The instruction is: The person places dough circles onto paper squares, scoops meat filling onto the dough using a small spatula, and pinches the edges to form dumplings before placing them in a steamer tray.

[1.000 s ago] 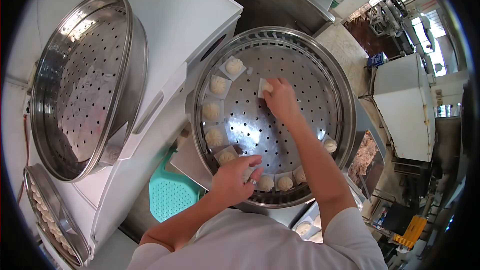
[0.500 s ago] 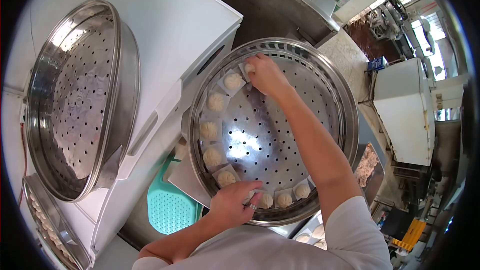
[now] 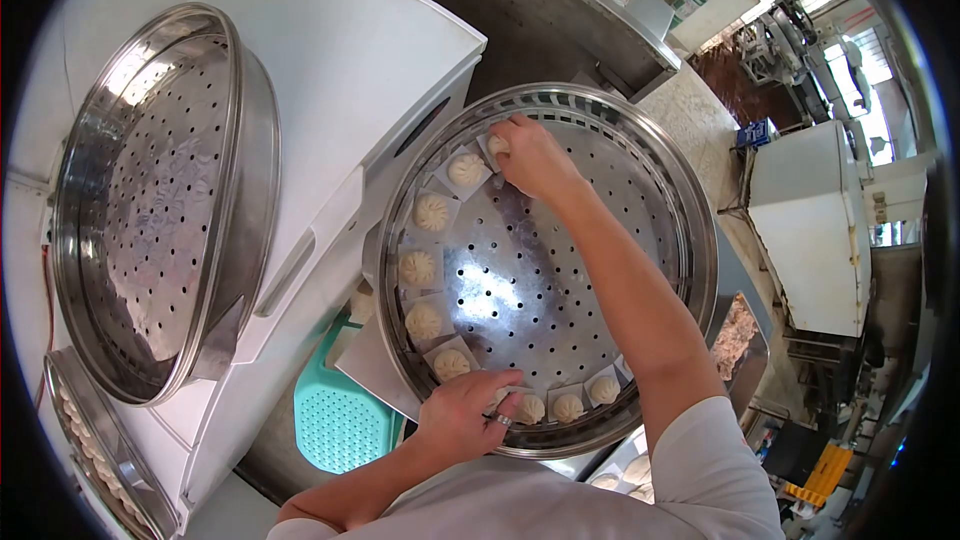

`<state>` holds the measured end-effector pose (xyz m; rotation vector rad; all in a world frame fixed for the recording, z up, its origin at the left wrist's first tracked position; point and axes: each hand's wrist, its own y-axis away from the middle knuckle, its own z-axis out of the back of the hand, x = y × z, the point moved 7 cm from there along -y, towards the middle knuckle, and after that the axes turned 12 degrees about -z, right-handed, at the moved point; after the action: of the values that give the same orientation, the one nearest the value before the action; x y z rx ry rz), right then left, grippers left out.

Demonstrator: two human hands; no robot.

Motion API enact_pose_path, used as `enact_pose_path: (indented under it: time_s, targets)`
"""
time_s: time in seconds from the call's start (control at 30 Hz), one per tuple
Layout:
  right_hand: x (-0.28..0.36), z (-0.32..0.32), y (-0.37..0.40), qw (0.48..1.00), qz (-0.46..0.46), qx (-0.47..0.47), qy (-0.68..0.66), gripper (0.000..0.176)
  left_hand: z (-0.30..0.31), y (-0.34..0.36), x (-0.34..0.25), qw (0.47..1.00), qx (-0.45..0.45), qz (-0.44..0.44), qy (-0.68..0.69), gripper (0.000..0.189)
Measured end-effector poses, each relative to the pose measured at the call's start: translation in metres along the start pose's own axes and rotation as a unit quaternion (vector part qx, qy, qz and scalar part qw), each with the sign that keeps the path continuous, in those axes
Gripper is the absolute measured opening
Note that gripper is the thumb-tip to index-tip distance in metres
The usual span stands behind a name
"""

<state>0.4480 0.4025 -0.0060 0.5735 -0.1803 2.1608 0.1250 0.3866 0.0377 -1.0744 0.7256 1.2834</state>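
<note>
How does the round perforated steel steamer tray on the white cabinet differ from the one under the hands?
The left tray, on the white cabinet, holds nothing; the tray under the hands carries white dough buns on paper squares along its rim. No hand touches the first; the right hand grips a bun in the second, where the left hand rests. Both are round perforated steel.

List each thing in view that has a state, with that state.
Middle steamer tray, partly filled: buns line its left and near rim.
Left steamer tray, empty, on the white cabinet.
Lower-left tray, filled with more buns.
Right hand, fingers closed on far bun.
Left hand, curled at near rim, grip hidden.
</note>
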Motion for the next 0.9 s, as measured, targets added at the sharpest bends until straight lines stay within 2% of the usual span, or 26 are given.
enact_pose_path:
  time_s: [0.27, 0.37, 0.47, 0.53, 0.57, 0.67, 0.7, 0.73, 0.8, 0.9]
  targets:
    - [0.001, -0.002, -0.001, 1.0, 0.0, 0.001, 0.013, 0.043, 0.001, 0.001, -0.002, 1.0, -0.015, -0.005, -0.007, 0.022]
    - [-0.002, -0.001, -0.001, 1.0, 0.011, -0.026, 0.006, 0.044, 0.0, 0.002, -0.001, 1.0, -0.019, -0.005, -0.018, 0.021]
    - [0.002, 0.027, 0.013, 0.999, -0.024, -0.042, -0.009, 0.047, 0.0, 0.003, -0.001, 1.0, -0.017, 0.004, -0.017, 0.021]
    - [0.002, 0.058, 0.035, 0.994, 0.001, -0.107, -0.025, 0.037, -0.001, 0.004, -0.002, 1.0, -0.016, 0.018, -0.012, 0.022]
    - [0.0, 0.077, 0.05, 0.989, 0.012, -0.142, -0.032, 0.033, -0.001, 0.004, -0.002, 0.999, -0.017, 0.028, -0.011, 0.022]
    - [-0.02, 0.132, 0.117, 0.983, -0.039, -0.161, -0.082, 0.016, -0.007, 0.009, 0.004, 0.999, -0.015, 0.048, -0.013, 0.025]
    - [-0.026, 0.152, 0.149, 0.975, -0.055, -0.194, -0.091, 0.012, -0.008, 0.011, 0.004, 0.998, -0.012, 0.054, -0.015, 0.026]
    - [-0.033, 0.17, 0.184, 0.966, -0.072, -0.228, -0.1, 0.011, -0.008, 0.01, 0.002, 0.996, -0.005, 0.089, -0.012, 0.025]
    - [-0.058, 0.194, 0.257, 0.959, -0.129, -0.245, -0.062, 0.015, -0.011, 0.009, 0.0, 0.998, -0.012, 0.053, -0.012, 0.024]
    - [-0.114, 0.201, 0.377, 0.926, -0.214, -0.292, -0.112, 0.015, -0.017, 0.007, -0.007, 0.999, -0.005, 0.006, -0.033, 0.023]
